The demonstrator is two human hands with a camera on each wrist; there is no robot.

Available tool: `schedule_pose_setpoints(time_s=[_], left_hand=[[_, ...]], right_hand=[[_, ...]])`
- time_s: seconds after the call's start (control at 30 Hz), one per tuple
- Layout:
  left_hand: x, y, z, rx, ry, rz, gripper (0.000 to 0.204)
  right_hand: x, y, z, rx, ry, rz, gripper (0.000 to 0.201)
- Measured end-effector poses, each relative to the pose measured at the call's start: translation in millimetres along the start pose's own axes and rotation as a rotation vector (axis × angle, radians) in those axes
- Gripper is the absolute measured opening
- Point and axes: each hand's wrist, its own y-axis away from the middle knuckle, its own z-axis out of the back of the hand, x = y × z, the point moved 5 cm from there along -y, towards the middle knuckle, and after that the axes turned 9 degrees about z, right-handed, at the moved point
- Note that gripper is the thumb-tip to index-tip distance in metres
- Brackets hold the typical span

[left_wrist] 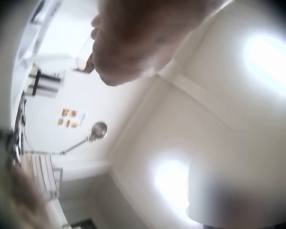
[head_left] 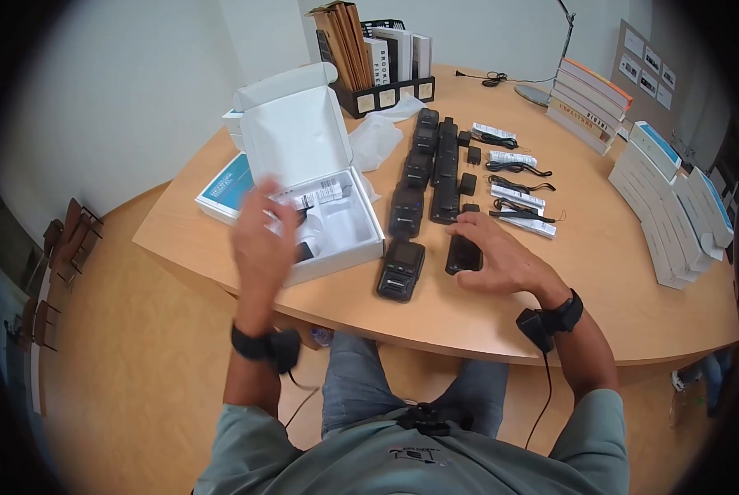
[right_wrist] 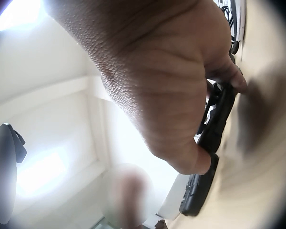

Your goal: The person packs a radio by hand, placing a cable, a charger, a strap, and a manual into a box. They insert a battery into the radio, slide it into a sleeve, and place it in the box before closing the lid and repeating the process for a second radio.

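Observation:
My left hand (head_left: pixel 264 239), blurred, is raised over the near left part of an open white box (head_left: pixel 368 247); small black items show beside it, and whether it holds one I cannot tell. In the left wrist view the left hand (left_wrist: pixel 138 43) is seen from below, its fingertips hidden. With thumb and fingers, my right hand (head_left: pixel 506 260) grips a black handheld device (head_left: pixel 463 254) at the near end of a column of similar ones. The right wrist view has the right hand (right_wrist: pixel 162 90) arched over black devices. Left of it lies another device (head_left: pixel 402 270) with a small screen.
Black devices (head_left: pixel 417 169) form two columns mid-table. Adapters (head_left: pixel 468 183), cords and white packets (head_left: pixel 514 161) lie right of them. White boxes (head_left: pixel 662 214) and books (head_left: pixel 588 103) stand at the right. A black file holder (head_left: pixel 394 92), plastic bag (head_left: pixel 375 142) and lamp base (head_left: pixel 534 94) are farther back.

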Motion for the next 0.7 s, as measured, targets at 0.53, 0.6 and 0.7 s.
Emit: schedule_pose_setpoints(time_s=[0.53, 0.6, 0.7], left_hand=[[-77.4, 106.4, -96.4, 0.621, -0.360, -0.184, 0.060], [-75.9, 107.8, -94.6, 0.508, -0.287, -0.230, 0.059], [-67.7, 108.7, -85.8, 0.348, -0.049, -0.257, 0.057]], right_hand=[[-0.2, 9.2, 0.6, -0.173, -0.175, 0.102, 0.073], [-1.8, 9.7, 0.8, -0.182, -0.205, 0.097, 0.073], [-3.9, 9.8, 2.7, -0.173, -0.170, 0.102, 0.078]])
